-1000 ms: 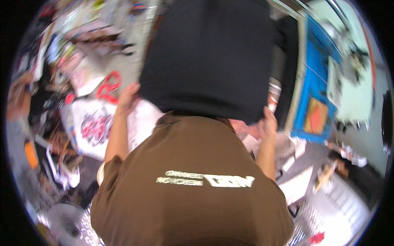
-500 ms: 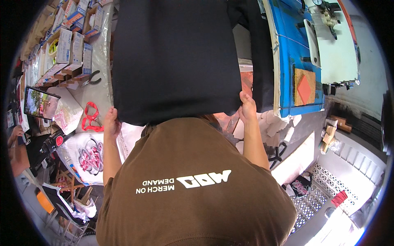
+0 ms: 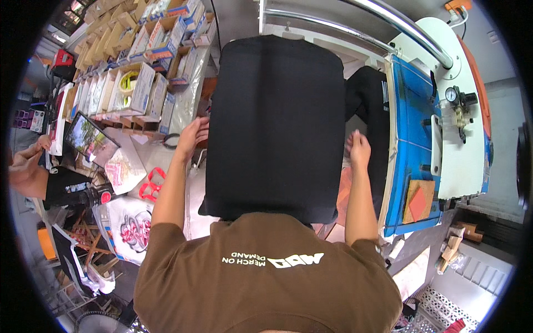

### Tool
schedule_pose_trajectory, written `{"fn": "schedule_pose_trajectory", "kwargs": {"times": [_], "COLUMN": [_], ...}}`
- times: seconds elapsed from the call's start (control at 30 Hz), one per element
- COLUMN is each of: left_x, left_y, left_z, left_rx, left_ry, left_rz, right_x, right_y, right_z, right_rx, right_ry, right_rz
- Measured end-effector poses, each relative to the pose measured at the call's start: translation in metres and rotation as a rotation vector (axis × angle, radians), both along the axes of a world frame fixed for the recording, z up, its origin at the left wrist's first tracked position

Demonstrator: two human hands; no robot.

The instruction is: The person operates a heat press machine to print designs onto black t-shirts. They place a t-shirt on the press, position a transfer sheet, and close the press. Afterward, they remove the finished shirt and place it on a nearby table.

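A black long-sleeved garment [image 3: 277, 127] lies stretched smooth over a flat board in front of me, its hem close to my chest. One sleeve [image 3: 369, 144] hangs along the right side, with a small white print near its top. My left hand [image 3: 193, 136] is at the garment's left edge, its fingers loosely extended and the tips touching or nearly touching the cloth. Just off the right edge, between body and sleeve, my right hand [image 3: 359, 149] is raised with fingers slightly bent and apart. Nothing shows in either hand.
A blue heated-press-like plate [image 3: 408, 166] with a white machine body [image 3: 461, 161] and a pressure gauge stands at right. Metal bars [image 3: 333, 26] cross the back. At left are cardboard boxes [image 3: 136, 94], a tablet [image 3: 91, 139], red straps [image 3: 152, 186] and another person's arm [image 3: 28, 166].
Both hands have let go of the hem corners and moved forward along the garment's sides. The hem now lies lower over the board, and my view has shifted to show more of the back.
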State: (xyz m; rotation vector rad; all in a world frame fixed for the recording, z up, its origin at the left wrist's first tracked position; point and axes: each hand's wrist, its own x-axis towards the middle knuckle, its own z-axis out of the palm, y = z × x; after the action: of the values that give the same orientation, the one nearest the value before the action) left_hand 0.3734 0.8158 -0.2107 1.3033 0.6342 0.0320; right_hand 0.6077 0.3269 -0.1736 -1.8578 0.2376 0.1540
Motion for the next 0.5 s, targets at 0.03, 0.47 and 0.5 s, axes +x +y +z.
{"fn": "schedule_pose_trajectory", "kwargs": {"times": [0.03, 0.47, 0.5], "left_x": [0.032, 0.215, 0.215], "left_y": [-0.001, 0.051, 0.034], "left_z": [0.013, -0.022, 0.007], "left_rx": [-0.088, -0.123, -0.359], "left_ry": [0.046, 0.233, 0.156], "left_rz": [-0.019, 0.116, 0.121], "right_x": [0.031, 0.17, 0.164], "right_y": [0.015, 0.074, 0.079], "right_z": [0.006, 0.002, 0.006], "right_rx": [0.02, -0.164, 0.067], "right_ry": [0.219, 0.526, 0.578], "right_rz": [0.06, 0.082, 0.1]}}
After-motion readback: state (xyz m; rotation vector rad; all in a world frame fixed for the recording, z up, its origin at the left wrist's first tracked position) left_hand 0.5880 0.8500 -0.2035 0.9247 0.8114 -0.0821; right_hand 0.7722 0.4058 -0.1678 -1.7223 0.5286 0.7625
